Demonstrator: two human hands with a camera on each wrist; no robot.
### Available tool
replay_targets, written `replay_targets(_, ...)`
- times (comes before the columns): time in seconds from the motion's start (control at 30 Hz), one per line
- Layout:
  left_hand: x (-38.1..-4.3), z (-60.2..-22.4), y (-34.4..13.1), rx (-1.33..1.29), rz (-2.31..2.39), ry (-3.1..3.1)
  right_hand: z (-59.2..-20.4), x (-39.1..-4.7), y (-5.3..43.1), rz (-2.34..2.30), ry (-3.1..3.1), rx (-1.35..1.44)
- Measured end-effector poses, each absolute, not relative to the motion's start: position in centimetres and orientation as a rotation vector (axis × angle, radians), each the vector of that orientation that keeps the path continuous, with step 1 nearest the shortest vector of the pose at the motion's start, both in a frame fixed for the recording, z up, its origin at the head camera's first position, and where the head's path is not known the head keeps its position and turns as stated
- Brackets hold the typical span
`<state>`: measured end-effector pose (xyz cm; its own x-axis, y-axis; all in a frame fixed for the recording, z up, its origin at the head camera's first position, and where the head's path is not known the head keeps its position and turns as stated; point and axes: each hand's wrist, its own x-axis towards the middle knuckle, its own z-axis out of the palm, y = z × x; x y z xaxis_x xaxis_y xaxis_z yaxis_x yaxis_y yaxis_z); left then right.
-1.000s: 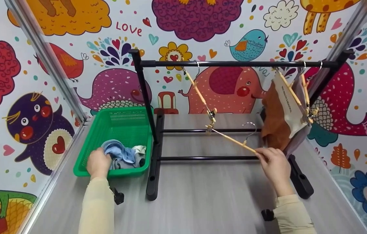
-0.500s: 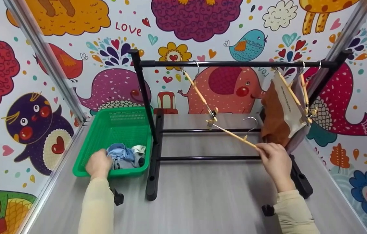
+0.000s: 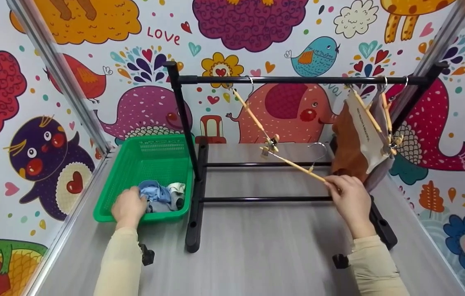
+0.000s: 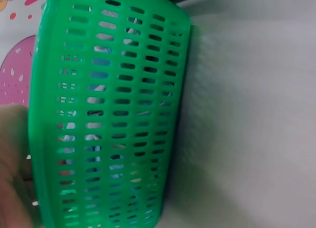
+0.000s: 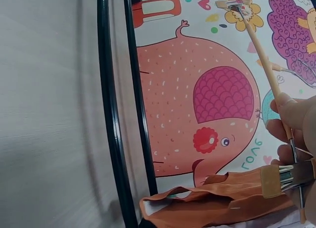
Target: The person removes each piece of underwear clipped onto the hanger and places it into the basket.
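Observation:
My left hand [image 3: 129, 206] reaches over the near left rim of a green plastic basket [image 3: 162, 144], its fingertips right at a crumpled blue cloth [image 3: 156, 192]. The basket hides most of those fingers in the left wrist view, so I cannot tell whether they pinch the cloth. White and grey fabric lies beside it. My right hand [image 3: 349, 203] pinches one end of a wooden clip hanger [image 3: 294, 165], held in front of a black clothes rack [image 3: 282, 80]. No garment hangs on this hanger; its metal hook points up and away.
A bare clip hanger [image 3: 249, 109] hangs at the rack's left part. Brown and cream garments [image 3: 349, 142] hang from hangers on the right. Two lower bars [image 3: 265, 200] join the rack's feet. A cartoon-printed wall stands behind.
The blue cloth, raised by my left hand one second ago, has dropped back into the pile. That hand has shifted slightly right. My right hand and its hanger have risen slightly.

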<state>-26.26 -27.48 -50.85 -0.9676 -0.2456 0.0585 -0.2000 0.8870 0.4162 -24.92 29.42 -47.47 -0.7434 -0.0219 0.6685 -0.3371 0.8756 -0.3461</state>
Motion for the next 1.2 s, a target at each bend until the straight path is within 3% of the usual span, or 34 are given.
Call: replay_targets(1.2,-25.7,-49.6,-20.6,-0.071,-0.588,-2.792,-41.8,-26.6,28.4,0.575,-2.259,0.334)
